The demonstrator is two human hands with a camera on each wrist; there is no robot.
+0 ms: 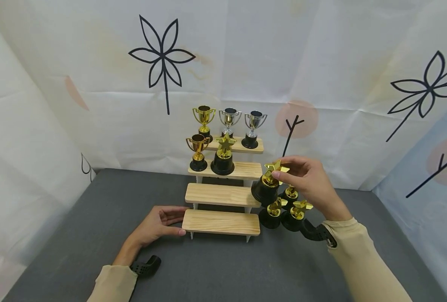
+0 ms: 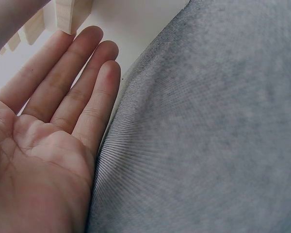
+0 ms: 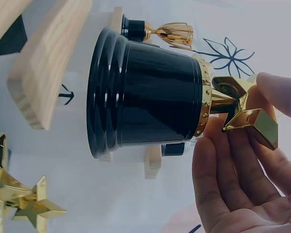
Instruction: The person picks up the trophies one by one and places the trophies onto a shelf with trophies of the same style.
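My right hand (image 1: 281,171) pinches the gold star of a black-based star trophy (image 1: 265,187) and holds it tilted in the air, just right of the stepped wooden shelf (image 1: 221,222). In the right wrist view its black base (image 3: 145,92) points at the shelf's planks (image 3: 48,63), with my fingers (image 3: 223,179) curled round the star (image 3: 245,119). My left hand (image 1: 170,222) lies flat on the grey table (image 1: 215,268), fingertips against the left end of the lowest step. The palm (image 2: 53,145) is open and holds nothing.
Three more star trophies (image 1: 274,212) stand on the table right of the shelf, below my right hand. The top step bears a gold cup (image 1: 204,119) and two silver cups (image 1: 230,119). The second bears a gold cup (image 1: 198,151) and a star trophy (image 1: 223,157). A patterned white cloth backs the table.
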